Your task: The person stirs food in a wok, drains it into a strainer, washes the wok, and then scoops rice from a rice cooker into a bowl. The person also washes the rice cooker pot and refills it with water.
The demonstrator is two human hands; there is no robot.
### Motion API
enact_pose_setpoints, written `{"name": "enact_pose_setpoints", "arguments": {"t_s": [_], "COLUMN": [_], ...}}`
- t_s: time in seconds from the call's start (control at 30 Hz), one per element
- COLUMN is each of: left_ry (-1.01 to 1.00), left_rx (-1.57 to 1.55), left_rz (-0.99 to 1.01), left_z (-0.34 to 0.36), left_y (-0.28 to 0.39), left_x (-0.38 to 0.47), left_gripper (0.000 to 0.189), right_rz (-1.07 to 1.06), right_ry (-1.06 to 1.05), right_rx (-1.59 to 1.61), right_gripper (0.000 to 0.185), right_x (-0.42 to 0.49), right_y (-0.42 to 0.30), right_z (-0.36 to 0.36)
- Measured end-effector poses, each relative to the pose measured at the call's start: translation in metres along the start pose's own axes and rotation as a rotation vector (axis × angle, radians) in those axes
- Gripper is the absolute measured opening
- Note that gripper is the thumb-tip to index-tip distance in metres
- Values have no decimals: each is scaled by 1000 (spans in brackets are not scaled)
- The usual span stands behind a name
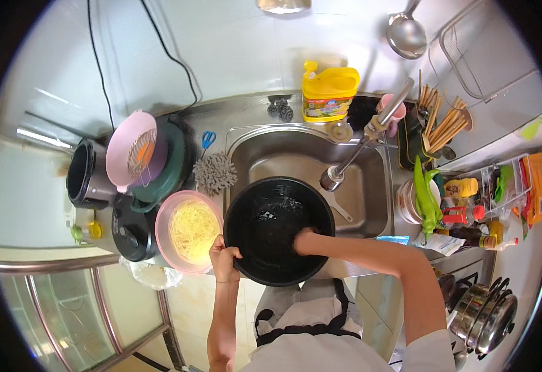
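Note:
A deep black pot (278, 204) is tilted at the sink's front edge, close to my body. My left hand (224, 258) grips its rim on the near left side, thumb over the edge. My right hand (306, 242) reaches down inside, near the right wall; its fingers are hidden against the dark interior. Wet glints show on the pot's inner surface. Behind it, the steel sink (294, 162) is partly covered, with a pale spatula-like utensil (340, 207) lying in the basin. The faucet head (332, 179) hangs just beyond the pot's right rim.
Left of the pot stands a pink bowl of pale shreds (194, 232), with a grey chenille cloth (215, 173) and blue-handled scissors (208, 139) behind. A yellow detergent jug (329, 93) stands at the back. Green peppers (425, 200), bottles (471, 214) and chopsticks (445, 123) crowd the right.

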State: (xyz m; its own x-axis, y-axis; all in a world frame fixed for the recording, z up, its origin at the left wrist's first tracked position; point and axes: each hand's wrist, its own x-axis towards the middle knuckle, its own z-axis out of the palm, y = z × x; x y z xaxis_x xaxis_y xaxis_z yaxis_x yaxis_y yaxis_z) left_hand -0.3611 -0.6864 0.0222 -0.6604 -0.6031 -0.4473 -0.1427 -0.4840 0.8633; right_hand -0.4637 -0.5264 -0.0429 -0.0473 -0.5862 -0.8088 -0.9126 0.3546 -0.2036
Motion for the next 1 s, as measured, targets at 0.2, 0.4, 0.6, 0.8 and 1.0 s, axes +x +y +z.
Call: {"name": "enact_pose_setpoints", "arguments": {"t_s": [0.2,0.4,0.6,0.8,1.0], "left_ry": [-13,-27,0,99,139], "left_rx": [-60,-58,239,540,548], "left_rz": [-72,-66,142,392,413], "left_z": [-12,-38,-45,-32,-31], "left_y": [-18,-34,-49,-35,-39], "left_x": [-18,-13,-9,-18,-17], "left_gripper": [28,26,15,9,11], "right_rz": [-410,-515,-416,-123,233], "right_ry": [-292,43,287,440,472], "right_rx": [-180,-78,-15,362,650], "right_gripper": [27,44,40,45,43], "right_x": [42,34,42,82,100], "right_y": [-19,-42,-63,-37,33], "right_z": [54,55,18,5,54]}}
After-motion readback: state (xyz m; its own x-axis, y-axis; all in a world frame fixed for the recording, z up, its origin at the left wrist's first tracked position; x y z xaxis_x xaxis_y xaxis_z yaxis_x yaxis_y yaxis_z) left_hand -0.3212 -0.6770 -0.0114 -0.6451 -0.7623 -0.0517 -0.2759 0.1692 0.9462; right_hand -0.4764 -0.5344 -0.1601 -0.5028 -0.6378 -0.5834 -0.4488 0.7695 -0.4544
